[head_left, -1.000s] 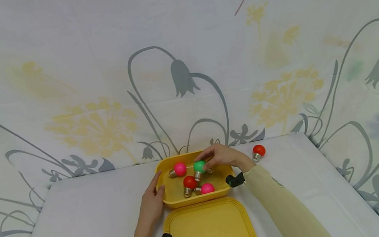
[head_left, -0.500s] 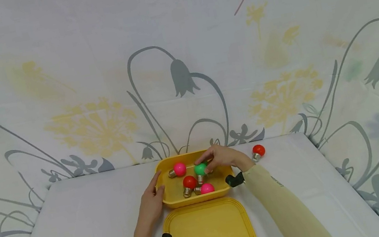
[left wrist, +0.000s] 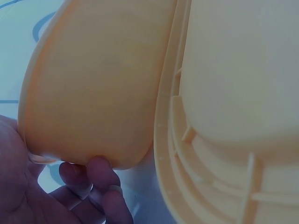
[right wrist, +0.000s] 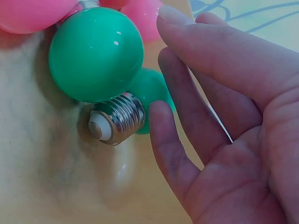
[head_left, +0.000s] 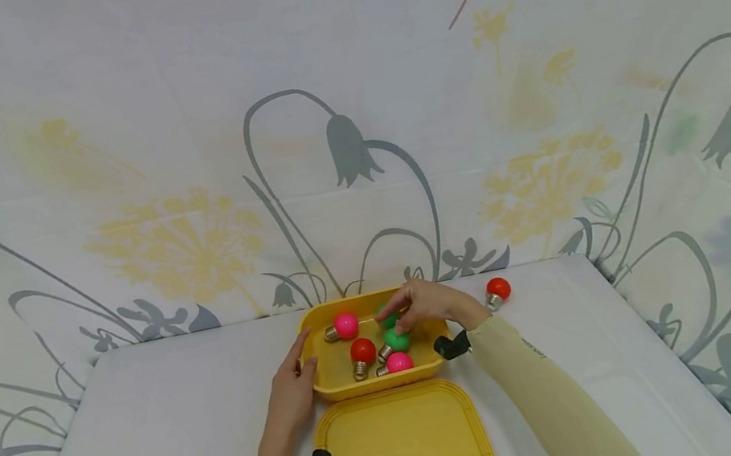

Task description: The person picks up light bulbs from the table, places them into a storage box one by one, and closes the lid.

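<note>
A yellow plastic box (head_left: 364, 385) holds several small round light bulbs with metal screw bases. My left hand (head_left: 294, 391) grips its left end, thumb over the rim and fingers against the outer wall. Inside the box my right hand (head_left: 426, 303) hovers with loosely bent fingers, apart from the near green bulb (right wrist: 96, 53). A second green bulb (right wrist: 156, 95) lies close to its fingertips, partly hidden by the first bulb and by the hand. Two pink bulbs (head_left: 346, 326) and a red bulb (head_left: 362, 352) lie around them.
In front of the box lies its yellow lid (head_left: 405, 449), close to the box's front wall. Another red bulb (head_left: 498, 289) lies on the white table (head_left: 154, 444) to the right of the box, beyond the right wrist. A flower-patterned cloth (head_left: 193, 168) hangs behind.
The near green bulb has left my right fingertips and dropped lower, toward the front pink bulb, now lying tilted. The other green bulb shows behind it. The left hand has stayed put.
</note>
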{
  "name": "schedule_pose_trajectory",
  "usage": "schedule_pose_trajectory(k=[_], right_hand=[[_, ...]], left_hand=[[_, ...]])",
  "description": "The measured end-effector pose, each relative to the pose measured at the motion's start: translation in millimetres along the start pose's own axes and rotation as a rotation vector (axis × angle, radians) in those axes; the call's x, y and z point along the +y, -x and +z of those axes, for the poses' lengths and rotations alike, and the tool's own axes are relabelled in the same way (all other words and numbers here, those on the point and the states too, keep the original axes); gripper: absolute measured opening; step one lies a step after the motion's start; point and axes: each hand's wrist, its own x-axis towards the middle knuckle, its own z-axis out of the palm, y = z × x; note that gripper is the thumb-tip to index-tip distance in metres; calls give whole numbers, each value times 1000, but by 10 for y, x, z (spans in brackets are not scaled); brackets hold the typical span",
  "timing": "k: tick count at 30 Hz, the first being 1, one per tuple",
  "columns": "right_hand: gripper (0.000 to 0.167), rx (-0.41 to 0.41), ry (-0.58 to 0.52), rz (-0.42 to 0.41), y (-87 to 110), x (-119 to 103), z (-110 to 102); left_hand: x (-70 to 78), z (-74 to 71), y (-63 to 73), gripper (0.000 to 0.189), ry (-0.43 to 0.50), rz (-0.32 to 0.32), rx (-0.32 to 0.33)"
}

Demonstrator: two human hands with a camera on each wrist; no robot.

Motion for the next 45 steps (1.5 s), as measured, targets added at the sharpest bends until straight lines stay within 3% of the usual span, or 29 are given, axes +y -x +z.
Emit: schedule_pose_trajectory(k=[22, 34, 45], right_hand=[[34, 18, -127, -9, 25, 18, -22], [34, 70, -210, -20, 38, 23, -22], [33, 67, -143, -30, 75, -62, -66]], left_hand=[[15, 15, 0, 53, 14, -21, -14], [9, 2, 5, 52, 1, -9, -13], [12, 7, -4, 52, -11, -17, -22]])
